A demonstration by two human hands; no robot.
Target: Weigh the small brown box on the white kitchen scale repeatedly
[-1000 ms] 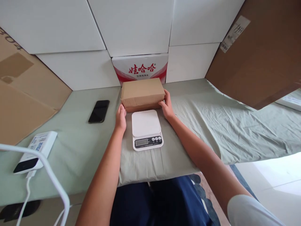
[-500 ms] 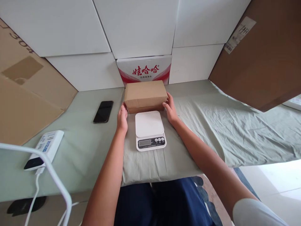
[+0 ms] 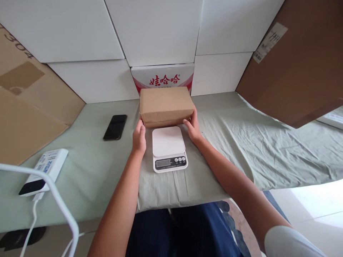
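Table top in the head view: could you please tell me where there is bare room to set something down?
The widest free patch is the wrinkled sheet right of the right hand. A smaller one lies between the phone and the power bank. The middle is crowded: both hands grip the cardboard box right behind the scale.

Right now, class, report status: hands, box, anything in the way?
Left hand and right hand grip cardboard box ends. Box behind scale. Scale platform bare.
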